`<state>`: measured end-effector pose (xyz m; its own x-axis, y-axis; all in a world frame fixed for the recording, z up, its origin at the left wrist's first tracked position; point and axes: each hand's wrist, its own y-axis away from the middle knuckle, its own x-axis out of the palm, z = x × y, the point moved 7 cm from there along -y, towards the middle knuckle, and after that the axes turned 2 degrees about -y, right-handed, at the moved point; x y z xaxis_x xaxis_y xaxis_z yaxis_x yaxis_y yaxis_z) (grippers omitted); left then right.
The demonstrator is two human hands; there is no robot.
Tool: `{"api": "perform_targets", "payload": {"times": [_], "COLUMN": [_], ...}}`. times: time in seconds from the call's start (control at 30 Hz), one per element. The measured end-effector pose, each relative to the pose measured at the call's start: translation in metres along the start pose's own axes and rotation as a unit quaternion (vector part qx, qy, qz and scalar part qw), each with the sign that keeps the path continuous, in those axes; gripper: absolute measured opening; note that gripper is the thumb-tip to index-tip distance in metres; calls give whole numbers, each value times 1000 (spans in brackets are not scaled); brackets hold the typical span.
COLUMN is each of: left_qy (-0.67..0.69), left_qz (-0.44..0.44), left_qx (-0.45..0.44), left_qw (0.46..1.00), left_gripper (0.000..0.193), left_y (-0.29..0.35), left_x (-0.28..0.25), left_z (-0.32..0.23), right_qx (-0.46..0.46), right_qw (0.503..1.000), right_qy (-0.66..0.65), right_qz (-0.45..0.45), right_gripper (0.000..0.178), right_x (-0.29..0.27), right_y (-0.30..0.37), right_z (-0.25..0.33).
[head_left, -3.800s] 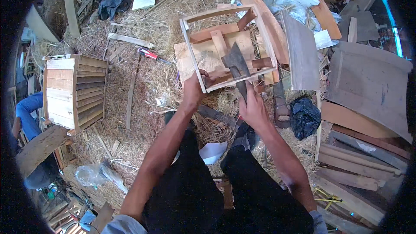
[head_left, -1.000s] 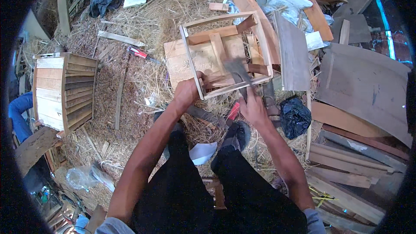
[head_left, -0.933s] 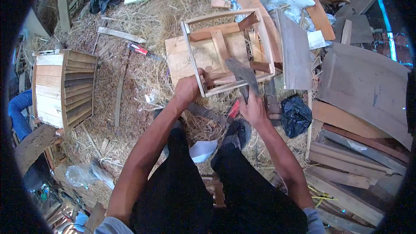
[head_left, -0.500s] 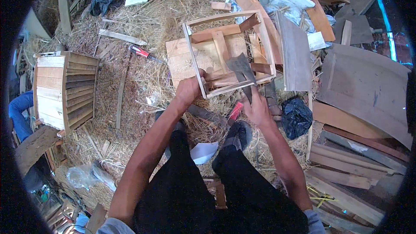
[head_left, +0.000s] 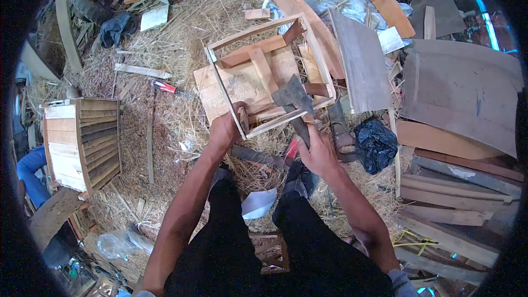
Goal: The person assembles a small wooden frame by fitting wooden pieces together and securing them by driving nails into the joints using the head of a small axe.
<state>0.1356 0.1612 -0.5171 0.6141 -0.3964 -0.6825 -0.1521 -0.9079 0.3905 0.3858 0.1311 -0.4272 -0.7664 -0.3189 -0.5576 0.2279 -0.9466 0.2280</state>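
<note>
My left hand (head_left: 224, 132) is closed round the near left corner of a small open wooden frame (head_left: 253, 31), made of light slats with crosspieces inside. In my right hand (head_left: 319, 151) is a hatchet (head_left: 293, 92) with a dark metal head, gripped by the handle. Its head lies over the frame's near rail, pointing inward. Whether it touches the wood I cannot tell. Beneath the frame sits a pale wooden board (head_left: 217, 88). A red tool handle (head_left: 291, 149) lies close to my right foot, partly hidden by my right hand.
A slatted wooden box (head_left: 99, 143) stands at the left. A red-handled screwdriver (head_left: 166, 87) lies on the straw-strewn ground. To the right are a black plastic bag (head_left: 375, 144), a large curved panel (head_left: 465, 91) and stacked planks (head_left: 456, 192).
The view has shifted somewhat. Both hands and the frame appear further left in it, and the frame is tilted a little more. The hatchet stays over the near rail.
</note>
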Motion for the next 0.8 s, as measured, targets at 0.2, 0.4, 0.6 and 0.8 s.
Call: {"api": "perform_targets", "payload": {"times": [0.2,0.4,0.6,0.8], "left_qy": [4,17,21,45], "left_qz": [-29,-9,-20,-14], "left_qx": [12,-10,-24,5], "left_qw": [1000,1000,999,999], "left_gripper": [64,62,60,52], "left_y": [-1,1,0,0], "left_x": [4,5,3,1], "left_z": [6,7,9,4], "right_qx": [67,106,102,92], "right_qw": [997,992,979,978], "right_qy": [44,51,100,90], "right_qz": [-7,43,143,166], "right_gripper": [44,48,42,39], "right_x": [-1,-12,-21,-21], "right_y": [-2,2,-2,6], "right_z": [-14,-15,-8,-9]}}
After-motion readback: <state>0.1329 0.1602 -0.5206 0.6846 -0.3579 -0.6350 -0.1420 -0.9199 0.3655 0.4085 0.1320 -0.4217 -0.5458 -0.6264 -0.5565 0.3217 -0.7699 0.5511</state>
